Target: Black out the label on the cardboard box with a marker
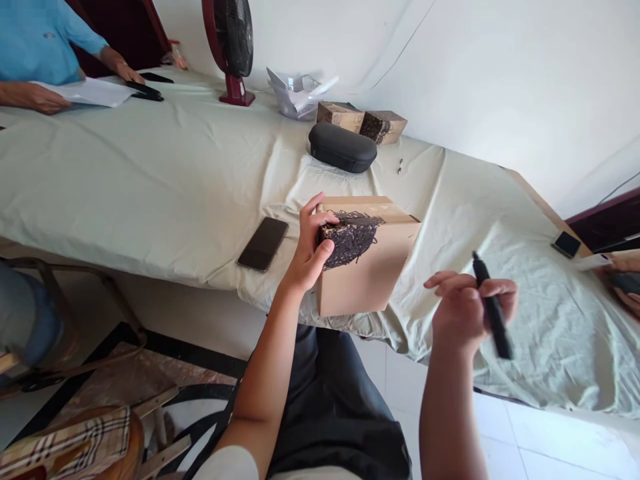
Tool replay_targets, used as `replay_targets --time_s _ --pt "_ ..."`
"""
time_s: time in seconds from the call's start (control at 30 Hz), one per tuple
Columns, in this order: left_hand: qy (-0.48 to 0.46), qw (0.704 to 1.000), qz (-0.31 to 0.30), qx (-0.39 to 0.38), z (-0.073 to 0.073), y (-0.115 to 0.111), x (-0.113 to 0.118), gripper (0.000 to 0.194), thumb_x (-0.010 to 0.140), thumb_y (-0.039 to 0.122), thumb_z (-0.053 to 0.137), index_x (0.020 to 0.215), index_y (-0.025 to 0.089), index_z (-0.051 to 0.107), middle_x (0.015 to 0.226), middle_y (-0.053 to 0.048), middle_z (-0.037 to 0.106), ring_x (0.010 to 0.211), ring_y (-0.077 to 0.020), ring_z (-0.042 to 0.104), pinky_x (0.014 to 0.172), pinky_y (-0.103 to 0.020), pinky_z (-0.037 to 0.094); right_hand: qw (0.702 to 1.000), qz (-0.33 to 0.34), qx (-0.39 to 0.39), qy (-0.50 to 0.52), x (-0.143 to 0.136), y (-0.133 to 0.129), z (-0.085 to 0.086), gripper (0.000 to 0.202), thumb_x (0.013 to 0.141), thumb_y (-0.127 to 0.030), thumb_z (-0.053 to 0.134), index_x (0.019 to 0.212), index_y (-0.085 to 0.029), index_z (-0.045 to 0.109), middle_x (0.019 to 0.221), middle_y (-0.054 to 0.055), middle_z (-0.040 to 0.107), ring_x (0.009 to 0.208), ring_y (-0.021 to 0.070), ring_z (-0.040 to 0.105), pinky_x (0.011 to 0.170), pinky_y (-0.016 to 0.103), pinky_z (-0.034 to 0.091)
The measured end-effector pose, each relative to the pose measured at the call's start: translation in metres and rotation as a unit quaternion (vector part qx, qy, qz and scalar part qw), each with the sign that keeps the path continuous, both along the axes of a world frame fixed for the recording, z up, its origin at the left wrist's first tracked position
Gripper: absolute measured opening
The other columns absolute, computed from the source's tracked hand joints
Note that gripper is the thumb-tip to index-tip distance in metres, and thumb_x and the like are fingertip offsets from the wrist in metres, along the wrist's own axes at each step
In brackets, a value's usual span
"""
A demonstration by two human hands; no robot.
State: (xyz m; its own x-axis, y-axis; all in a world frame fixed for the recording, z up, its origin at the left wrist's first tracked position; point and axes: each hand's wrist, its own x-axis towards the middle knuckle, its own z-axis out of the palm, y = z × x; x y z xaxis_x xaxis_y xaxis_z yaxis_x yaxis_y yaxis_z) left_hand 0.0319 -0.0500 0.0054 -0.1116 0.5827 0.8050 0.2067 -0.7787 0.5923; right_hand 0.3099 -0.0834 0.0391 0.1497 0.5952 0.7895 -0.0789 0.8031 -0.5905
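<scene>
A brown cardboard box (pixel 367 273) rests at the table's near edge, with a patch of dense black scribble (pixel 350 243) over its upper left corner. My left hand (pixel 313 250) grips that corner, fingers over the top and thumb on the near face. To the right of the box, apart from it, my right hand (pixel 463 303) is raised and closed around a black marker (pixel 493 307). The marker slants up and to the left, its lower end blurred. A dark smartphone (pixel 263 244) lies on the cloth left of my left hand.
Behind the box are a black zip case (pixel 343 147), scribbled cardboard boxes (pixel 383 127), a plastic basket of papers (pixel 295 97) and a fan (pixel 237 90). At far left a person in a blue shirt (pixel 37 43) holds papers (pixel 95 92). Another phone (pixel 566 245) lies right on the tablecloth (pixel 165 180).
</scene>
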Motion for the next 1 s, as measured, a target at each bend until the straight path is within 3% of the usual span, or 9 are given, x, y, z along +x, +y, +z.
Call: replay_targets --time_s 0.03,0.1,0.13,0.2,0.33,0.47,0.57,0.73,1.0 --pt "0.003 1.0 0.006 0.0 0.0 0.0 0.0 0.053 0.106 0.075 0.043 0.136 0.033 0.058 0.167 -0.012 0.041 0.158 -0.0335 0.042 0.126 -0.057 0.04 0.999 0.01 0.031 -0.008 -0.009 -0.002 0.014 0.013 0.101 -0.025 0.066 0.094 -0.027 0.055 0.055 -0.011 0.062 0.044 0.0157 0.062 0.062 0.033 0.054" --pt "0.006 1.0 0.015 -0.005 0.0 0.001 -0.001 0.052 0.106 0.074 0.043 0.134 0.032 0.058 0.168 -0.012 0.042 0.158 -0.0336 0.041 0.127 -0.058 0.038 0.998 0.029 0.054 -0.029 -0.03 -0.003 0.035 0.034 0.112 -0.053 0.043 0.102 -0.026 0.061 0.054 -0.008 0.062 0.038 0.0162 0.056 0.052 0.032 0.048" --pt "0.007 1.0 0.017 -0.008 -0.001 0.001 -0.001 0.052 0.106 0.073 0.043 0.134 0.032 0.058 0.168 -0.012 0.042 0.158 -0.0337 0.041 0.127 -0.059 0.038 0.997 0.005 0.057 -0.044 -0.04 -0.002 0.041 0.044 0.111 -0.061 0.037 0.112 -0.025 0.063 0.058 -0.006 0.065 0.039 0.0173 0.057 0.052 0.034 0.049" --pt "0.01 1.0 0.02 -0.011 -0.001 0.001 -0.001 0.051 0.106 0.073 0.043 0.133 0.032 0.058 0.169 -0.012 0.041 0.158 -0.0339 0.042 0.128 -0.059 0.038 0.991 -0.062 0.077 -0.089 -0.059 0.005 0.047 0.043 0.108 -0.06 0.045 0.119 -0.025 0.066 0.065 -0.003 0.068 0.049 0.0189 0.064 0.058 0.038 0.053" --pt "0.021 1.0 0.016 -0.002 -0.001 0.001 -0.002 0.049 0.106 0.073 0.045 0.131 0.033 0.058 0.168 -0.012 0.042 0.156 -0.0337 0.043 0.129 -0.061 0.036 0.962 -0.162 0.122 -0.186 -0.081 0.023 0.044 0.024 0.105 -0.047 0.056 0.098 -0.029 0.071 0.062 -0.003 0.063 0.06 0.0198 0.063 0.077 0.046 0.053" --pt "0.016 1.0 0.006 0.001 0.0 -0.001 -0.003 0.044 0.106 0.069 0.048 0.129 0.033 0.059 0.167 -0.01 0.044 0.157 -0.033 0.043 0.132 -0.061 0.032 0.969 -0.16 0.11 -0.152 -0.087 0.035 0.038 0.02 0.102 -0.048 0.054 0.097 -0.031 0.064 0.059 -0.005 0.052 0.055 0.0198 0.052 0.077 0.048 0.049" --pt "0.024 1.0 0.017 -0.001 0.001 -0.002 -0.003 0.045 0.106 0.07 0.048 0.128 0.033 0.06 0.166 -0.009 0.045 0.157 -0.0342 0.043 0.129 -0.062 0.035 0.969 -0.151 0.144 -0.132 -0.087 0.041 0.036 0.017 0.098 -0.045 0.057 0.09 -0.03 0.059 0.062 -0.006 0.05 0.052 0.0172 0.047 0.078 0.047 0.046" --pt "0.026 0.999 0.022 -0.004 0.001 -0.001 -0.003 0.045 0.105 0.07 0.049 0.129 0.033 0.06 0.166 -0.01 0.045 0.157 -0.0355 0.043 0.127 -0.062 0.037 0.965 -0.133 0.181 -0.134 -0.087 0.049 0.035 0.014 0.096 -0.037 0.057 0.085 -0.028 0.06 0.063 -0.005 0.047 0.053 0.0151 0.045 0.079 0.046 0.04" --pt "0.021 1.0 0.015 0.007 0.0 0.003 -0.002 0.044 0.106 0.068 0.049 0.131 0.032 0.059 0.165 -0.009 0.045 0.155 -0.0357 0.043 0.127 -0.06 0.037 0.963 -0.162 0.142 -0.164 -0.088 0.044 0.031 0.016 0.095 -0.037 0.054 0.081 -0.028 0.057 0.062 -0.005 0.046 0.053 0.0169 0.047 0.083 0.048 0.043"
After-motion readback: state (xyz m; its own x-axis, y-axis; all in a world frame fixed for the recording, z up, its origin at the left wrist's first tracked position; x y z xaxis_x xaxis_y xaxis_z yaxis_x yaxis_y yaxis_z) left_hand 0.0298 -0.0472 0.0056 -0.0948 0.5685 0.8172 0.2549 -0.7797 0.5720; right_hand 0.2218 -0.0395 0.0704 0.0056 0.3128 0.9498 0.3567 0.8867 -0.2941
